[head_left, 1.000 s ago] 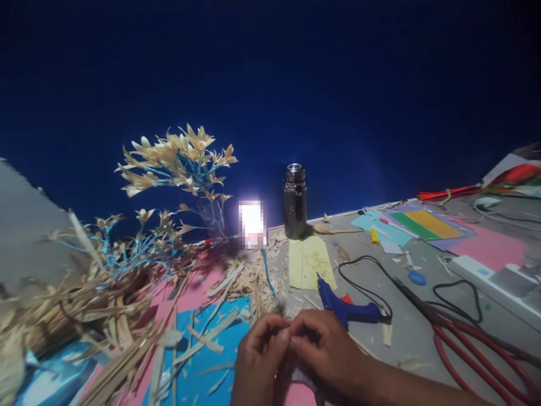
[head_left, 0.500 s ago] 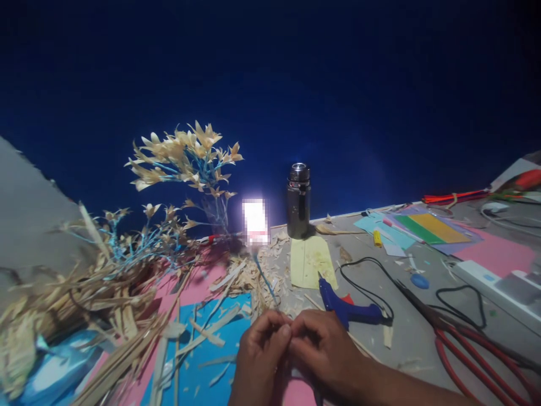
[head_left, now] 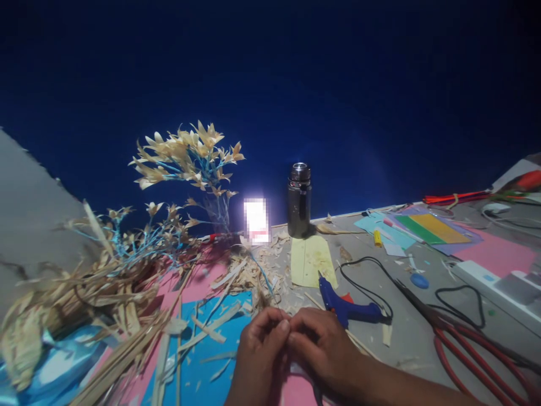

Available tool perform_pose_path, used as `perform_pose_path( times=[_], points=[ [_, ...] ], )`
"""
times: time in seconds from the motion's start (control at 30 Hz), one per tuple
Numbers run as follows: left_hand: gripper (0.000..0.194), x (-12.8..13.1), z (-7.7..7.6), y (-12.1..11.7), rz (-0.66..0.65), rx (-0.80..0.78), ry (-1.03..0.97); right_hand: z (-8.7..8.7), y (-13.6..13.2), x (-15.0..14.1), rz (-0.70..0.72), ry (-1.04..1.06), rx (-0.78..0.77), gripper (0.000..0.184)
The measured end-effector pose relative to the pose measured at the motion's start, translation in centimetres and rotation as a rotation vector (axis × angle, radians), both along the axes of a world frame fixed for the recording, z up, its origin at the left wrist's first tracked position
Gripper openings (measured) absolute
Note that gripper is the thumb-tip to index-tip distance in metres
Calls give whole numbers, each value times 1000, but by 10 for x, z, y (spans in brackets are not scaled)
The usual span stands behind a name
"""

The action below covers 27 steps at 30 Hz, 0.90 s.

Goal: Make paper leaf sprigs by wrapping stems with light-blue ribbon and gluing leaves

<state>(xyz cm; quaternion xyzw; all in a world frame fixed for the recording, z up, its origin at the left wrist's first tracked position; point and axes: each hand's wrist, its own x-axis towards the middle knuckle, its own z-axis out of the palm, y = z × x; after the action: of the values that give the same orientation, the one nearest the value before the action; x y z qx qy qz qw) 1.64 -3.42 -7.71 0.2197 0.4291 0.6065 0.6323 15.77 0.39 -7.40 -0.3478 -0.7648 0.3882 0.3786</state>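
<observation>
My left hand [head_left: 258, 352] and my right hand [head_left: 323, 347] meet at the bottom middle, fingertips pinched together over pink paper [head_left: 296, 392]. They pinch the near end of a thin blue stem [head_left: 262, 274] that runs up and away toward the lit screen [head_left: 256, 220]. A blue sheet [head_left: 203, 349] strewn with dried leaf strips lies just left of my hands. A blue glue gun [head_left: 344, 307] lies just beyond my right hand, its black cord looping behind it.
Dried straw and leaf heaps [head_left: 88, 293] fill the left. A leaf-and-blue-stem bouquet [head_left: 190, 158] stands at the back. A steel flask [head_left: 299, 200], yellow paper [head_left: 311, 260], coloured sheets [head_left: 426, 228], a power strip [head_left: 494, 285] and red-handled shears [head_left: 469, 344] lie around.
The view has shifted slightly, so things sit a little further right. The blue stem has tilted, its far end swinging left. My hands stay pinched together.
</observation>
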Motion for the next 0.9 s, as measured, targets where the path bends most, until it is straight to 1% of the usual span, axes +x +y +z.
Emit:
perform_pose_path(
  times=[0.1, 0.17, 0.3, 0.43, 0.57, 0.67, 0.73, 0.83, 0.9],
  points=[
    [38, -1, -4, 1, -18, 17, 11, 0, 1, 0, 10, 9, 2, 16],
    [36, -1, -3, 1, -16, 25, 5, -2, 2, 0, 4, 1, -7, 15],
    [33, 2, 8, -3, 19, 9, -10, -2, 1, 1, 1, -17, -7, 14],
    [33, 1, 13, -5, -7, -2, 24, 4, 0, 3, 13, 6, -1, 18],
    [43, 0, 14, -4, -26, 29, 86, 10, 6, 6, -20, 39, 37, 21],
    [48, 2, 15, -8, -11, 38, 107, 12, 12, 8, -66, 94, 33, 21],
    [49, 3, 15, -13, 10, 38, 183, 10, 16, 7, -124, 142, 6, 18],
    [49, 4, 11, -20, 35, 93, 360, 10, 21, 6, -207, 241, -75, 13],
    [47, 6, 10, -21, 52, 131, 432, 15, 27, 8, -242, 309, -103, 11]
  ],
)
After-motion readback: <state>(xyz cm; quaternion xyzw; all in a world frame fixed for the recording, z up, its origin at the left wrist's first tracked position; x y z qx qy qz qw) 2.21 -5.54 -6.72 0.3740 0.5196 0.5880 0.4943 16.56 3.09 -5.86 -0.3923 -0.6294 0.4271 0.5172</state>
